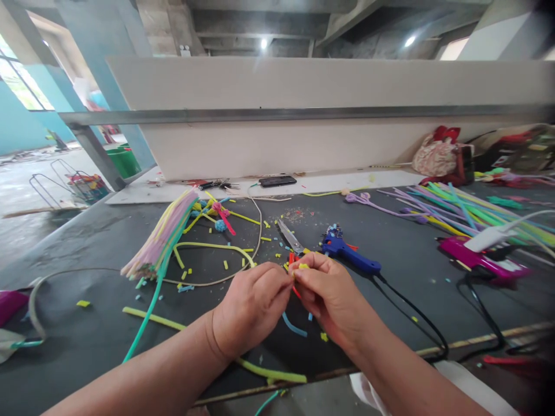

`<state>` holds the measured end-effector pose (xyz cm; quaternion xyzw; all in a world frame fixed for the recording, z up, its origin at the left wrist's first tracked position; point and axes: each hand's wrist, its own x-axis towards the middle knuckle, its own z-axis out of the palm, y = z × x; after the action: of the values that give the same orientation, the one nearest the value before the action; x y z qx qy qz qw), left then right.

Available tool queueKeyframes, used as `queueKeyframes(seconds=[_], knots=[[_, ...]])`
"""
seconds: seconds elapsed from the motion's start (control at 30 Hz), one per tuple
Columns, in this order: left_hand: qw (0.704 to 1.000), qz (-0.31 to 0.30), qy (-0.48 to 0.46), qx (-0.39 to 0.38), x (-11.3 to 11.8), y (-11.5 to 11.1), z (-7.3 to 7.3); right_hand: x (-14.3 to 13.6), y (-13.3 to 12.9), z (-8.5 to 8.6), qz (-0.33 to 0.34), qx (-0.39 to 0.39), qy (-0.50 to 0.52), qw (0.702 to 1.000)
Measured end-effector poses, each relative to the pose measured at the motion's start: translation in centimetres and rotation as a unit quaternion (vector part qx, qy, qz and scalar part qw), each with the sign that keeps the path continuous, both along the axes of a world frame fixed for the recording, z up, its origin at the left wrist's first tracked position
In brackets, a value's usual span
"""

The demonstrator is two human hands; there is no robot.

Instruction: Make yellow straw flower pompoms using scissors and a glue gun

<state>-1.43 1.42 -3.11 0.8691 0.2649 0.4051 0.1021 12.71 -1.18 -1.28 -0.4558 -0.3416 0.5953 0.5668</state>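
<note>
My left hand (255,303) and my right hand (327,294) meet over the middle of the dark table (195,323). My right thumb and fingers pinch a small yellow fuzzy piece (302,266). The left fingers are closed at its left side; what they hold is hidden. Just beyond the hands lie scissors (289,236), partly covered by red-orange pieces (292,258). A blue glue gun (353,254) rests to the right of the scissors. A light blue stem (295,326) lies under the hands.
A bundle of pink and yellow stems (167,234) lies left, loose coloured stems (455,214) right. Near them is a magenta power strip (481,260) with cables. A phone (277,181) lies by the back panel (277,144). Small yellow cuttings are scattered left of the scissors.
</note>
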Motion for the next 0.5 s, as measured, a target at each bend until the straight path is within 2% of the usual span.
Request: queueKeyframes(seconds=[0.23,0.37,0.5], knots=[[0.983,0.065,-0.037,-0.169,0.1,0.2,1.0,1.0,0.2,0.5,0.022,0.036,-0.131,0.99],[0.974,0.033,-0.05,-0.219,0.0,0.0,1.5,1.5,0.3,0.3,0.064,0.064,-0.139,0.986],[0.977,-0.019,-0.075,-0.2,-0.2,-0.1,1.6,1.8,0.3,-0.1,0.113,0.086,-0.082,0.986]])
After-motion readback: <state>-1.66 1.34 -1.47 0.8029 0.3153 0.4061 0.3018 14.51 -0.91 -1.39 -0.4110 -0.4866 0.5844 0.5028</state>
